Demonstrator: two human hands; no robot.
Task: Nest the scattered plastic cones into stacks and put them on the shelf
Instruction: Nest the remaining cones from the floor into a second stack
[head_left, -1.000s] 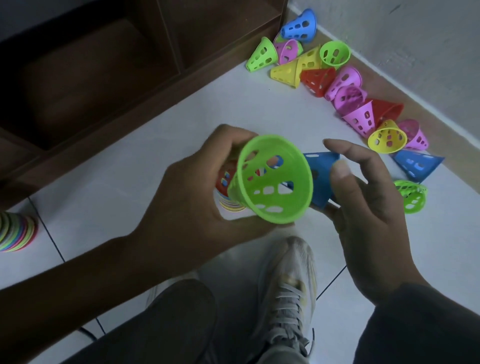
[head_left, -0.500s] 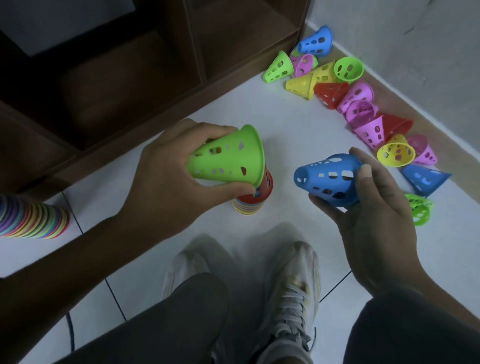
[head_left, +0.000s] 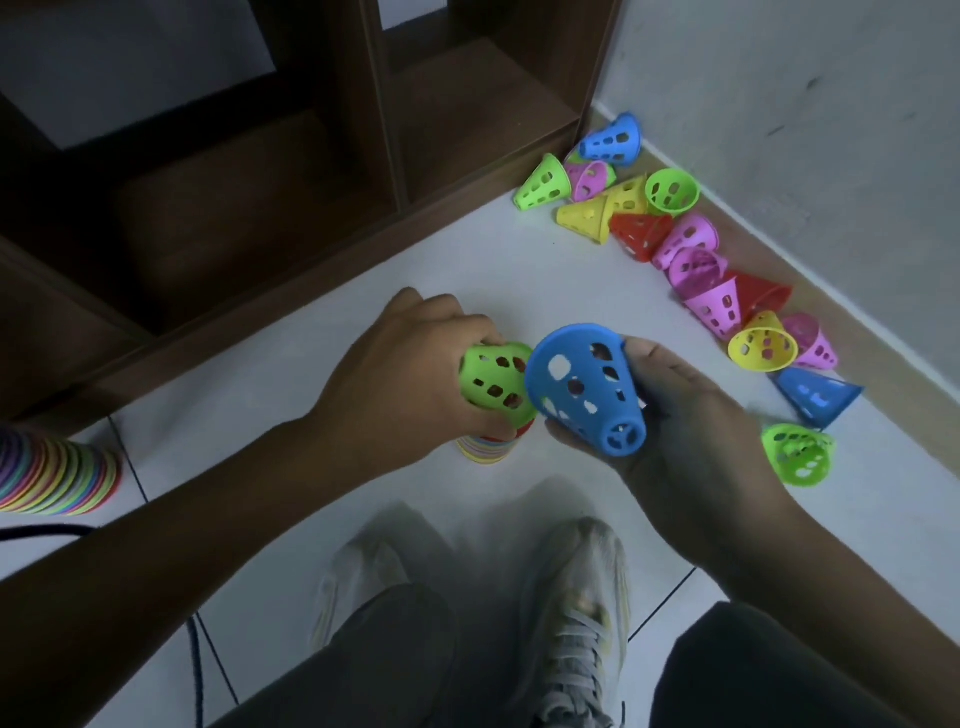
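My left hand (head_left: 410, 364) grips a green perforated cone (head_left: 493, 382) that sits on top of a multicoloured stack of cones (head_left: 485, 448) standing on the white floor. My right hand (head_left: 680, 415) holds a blue perforated cone (head_left: 587, 387) just right of the stack, wide mouth up-left, narrow tip toward me. Several loose cones lie scattered along the wall: a green one (head_left: 800, 453), a blue one (head_left: 815, 396), a yellow one (head_left: 762, 344), pink ones (head_left: 711, 306), a red one (head_left: 640, 234). The dark wooden shelf (head_left: 291, 171) stands behind, its compartments in shadow.
A second tall stack of nested cones (head_left: 54, 475) lies at the left edge. A black cable (head_left: 47, 531) runs across the floor below it. My shoes (head_left: 576, 613) and trouser legs fill the bottom. A grey wall (head_left: 831, 130) with a skirting board bounds the right.
My left hand has lowered the green cone onto the stack. My right hand has brought the blue cone left, close beside the stack, and turned it over.
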